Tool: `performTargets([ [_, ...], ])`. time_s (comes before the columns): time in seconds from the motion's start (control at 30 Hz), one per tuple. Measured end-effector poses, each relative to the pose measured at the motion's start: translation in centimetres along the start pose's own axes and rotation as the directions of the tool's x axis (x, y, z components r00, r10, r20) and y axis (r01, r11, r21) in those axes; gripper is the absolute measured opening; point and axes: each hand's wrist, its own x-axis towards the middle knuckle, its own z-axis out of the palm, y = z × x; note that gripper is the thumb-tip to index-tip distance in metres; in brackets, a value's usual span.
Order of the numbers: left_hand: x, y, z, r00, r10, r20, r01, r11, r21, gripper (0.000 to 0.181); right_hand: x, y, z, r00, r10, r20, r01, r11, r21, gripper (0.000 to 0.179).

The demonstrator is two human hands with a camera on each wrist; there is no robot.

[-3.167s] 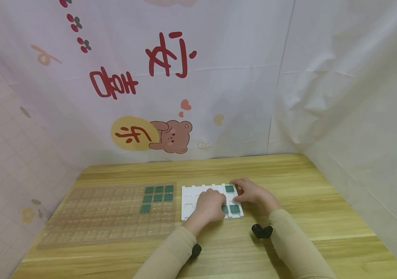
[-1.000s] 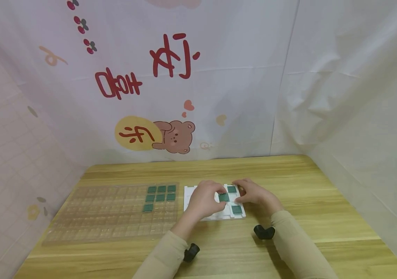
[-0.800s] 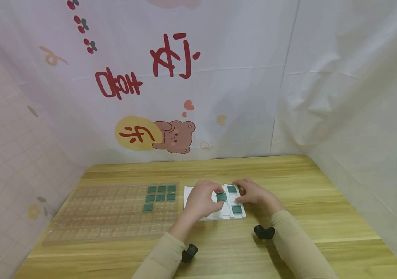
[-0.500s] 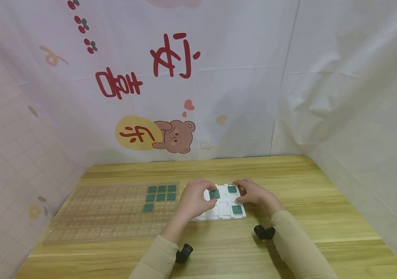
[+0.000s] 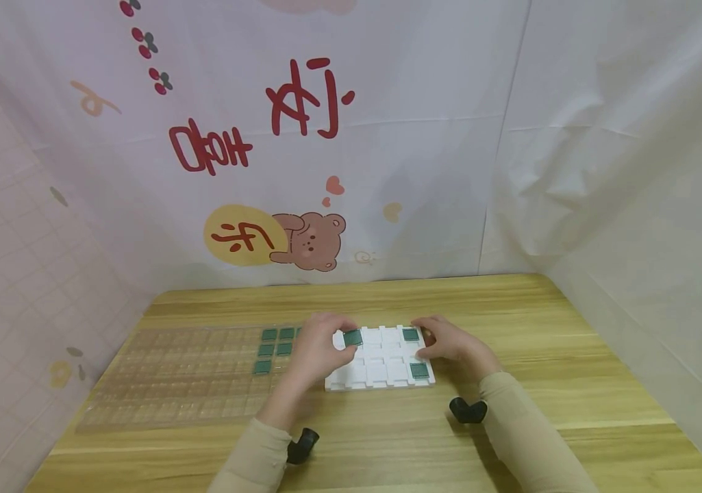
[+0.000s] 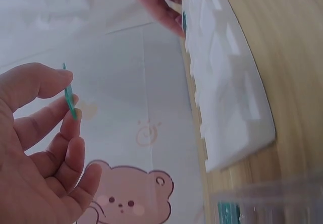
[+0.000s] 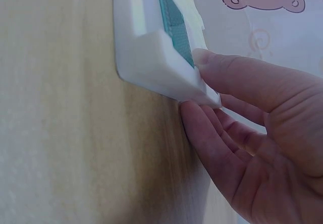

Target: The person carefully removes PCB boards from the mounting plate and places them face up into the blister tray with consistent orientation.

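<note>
My left hand pinches a small green square chip between thumb and fingertips, above the left end of a white compartment tray. Seen edge-on in the left wrist view, the chip stands clear of the tray. My right hand grips the tray's right end. In the right wrist view its thumb lies on the rim close to a seated chip, with fingers against the outer side. Another chip sits in the front right compartment.
Left of the white tray lies a long clear plastic tray divided into many small cells. Several green chips fill cells near its right end, partly behind my left hand. A white printed curtain stands behind the wooden table.
My left hand has lifted a chip from the front row of the white tray, near its right end, and carried it left over the tray. The right hand keeps its grip.
</note>
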Motion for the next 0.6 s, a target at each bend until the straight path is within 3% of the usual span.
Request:
performTargets([
  [0.17, -0.3, -1.1, -0.7, 1.000, -0.016, -0.017, 0.016, 1.000, 0.023, 0.025, 0.0, 0.0, -0.1, 1.000, 0.005, -0.001, -0.005, 1.000, -0.001, 0.069],
  [0.6, -1.4, -3.8, -2.2, 0.990, -0.141, -0.019, 0.142, 0.988, 0.053, 0.027, 0.1, 0.1, -0.1, 1.000, -0.006, 0.002, 0.006, 1.000, -0.022, 0.067],
])
